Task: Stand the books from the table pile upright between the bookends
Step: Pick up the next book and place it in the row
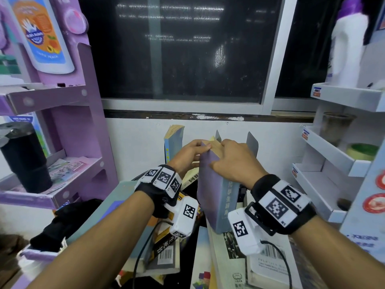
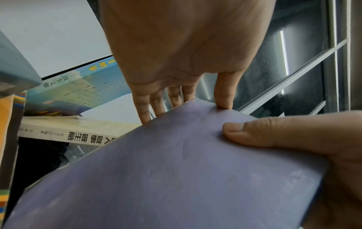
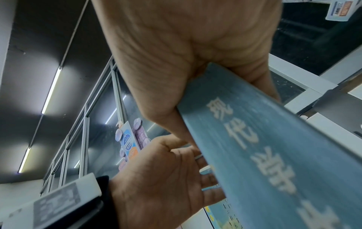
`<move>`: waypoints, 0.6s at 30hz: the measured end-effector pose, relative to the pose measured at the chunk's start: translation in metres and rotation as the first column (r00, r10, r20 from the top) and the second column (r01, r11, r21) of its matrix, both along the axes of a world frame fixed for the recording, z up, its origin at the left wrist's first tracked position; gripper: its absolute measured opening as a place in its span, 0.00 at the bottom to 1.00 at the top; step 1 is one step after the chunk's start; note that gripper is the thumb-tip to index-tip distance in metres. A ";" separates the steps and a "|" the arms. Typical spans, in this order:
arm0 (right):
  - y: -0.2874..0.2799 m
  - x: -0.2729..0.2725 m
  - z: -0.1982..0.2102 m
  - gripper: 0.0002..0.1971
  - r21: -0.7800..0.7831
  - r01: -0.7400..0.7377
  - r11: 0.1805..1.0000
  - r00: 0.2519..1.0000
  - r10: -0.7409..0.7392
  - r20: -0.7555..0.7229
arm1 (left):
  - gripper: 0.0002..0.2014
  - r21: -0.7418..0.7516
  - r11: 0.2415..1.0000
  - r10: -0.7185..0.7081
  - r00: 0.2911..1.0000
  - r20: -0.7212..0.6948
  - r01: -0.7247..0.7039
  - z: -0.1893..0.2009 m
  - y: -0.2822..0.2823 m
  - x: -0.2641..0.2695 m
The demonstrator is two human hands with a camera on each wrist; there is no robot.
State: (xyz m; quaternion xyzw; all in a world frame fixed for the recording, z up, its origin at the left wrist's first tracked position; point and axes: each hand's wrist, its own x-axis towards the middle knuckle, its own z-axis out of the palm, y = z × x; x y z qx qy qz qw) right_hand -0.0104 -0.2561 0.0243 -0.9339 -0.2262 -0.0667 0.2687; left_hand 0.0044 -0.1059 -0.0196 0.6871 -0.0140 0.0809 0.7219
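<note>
A thick purple book (image 1: 212, 184) with a blue-grey spine (image 3: 264, 147) is held upright over the table pile, tilted toward two grey metal bookends (image 1: 252, 142). My right hand (image 1: 229, 155) grips its top from the spine side, with the thumb (image 2: 254, 133) on the purple cover (image 2: 176, 178). My left hand (image 1: 200, 147) lies with straight fingers (image 2: 145, 106) against the book's upper far edge. A blue book (image 1: 173, 142) stands left of the bookends and leans on the wall. Several books lie flat in the pile (image 1: 166, 253) below my wrists.
A purple display shelf (image 1: 62, 122) with a black tumbler (image 1: 23, 157) stands at the left. White shelves (image 1: 333, 159) are at the right. A dark window fills the back wall. A black cloth (image 1: 62, 222) lies at the table's left edge.
</note>
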 end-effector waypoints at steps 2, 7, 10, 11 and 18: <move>-0.003 0.002 0.001 0.11 0.010 0.010 1.000 1.000 -0.010 -0.006 | 0.16 0.025 1.000 0.014 1.000 -0.003 -0.013 0.000 0.000 0.002; -0.012 0.010 0.002 0.13 0.032 0.014 0.999 1.000 -0.014 -0.020 | 0.14 0.087 0.994 0.064 0.998 -0.011 -0.063 -0.004 0.004 0.014; -0.017 0.013 0.004 0.20 0.013 0.030 0.999 0.999 -0.030 -0.013 | 0.13 0.154 0.979 0.137 0.990 -0.014 -0.133 -0.007 0.005 0.024; -0.019 0.014 0.005 0.21 0.009 0.031 0.999 1.000 -0.031 -0.007 | 0.13 0.178 0.971 0.161 0.987 -0.010 -0.157 -0.008 0.005 0.028; -0.035 0.025 0.008 0.23 0.040 0.057 0.998 0.998 -0.057 -0.008 | 0.13 0.323 0.924 0.213 0.977 0.014 -0.206 -0.022 0.004 0.057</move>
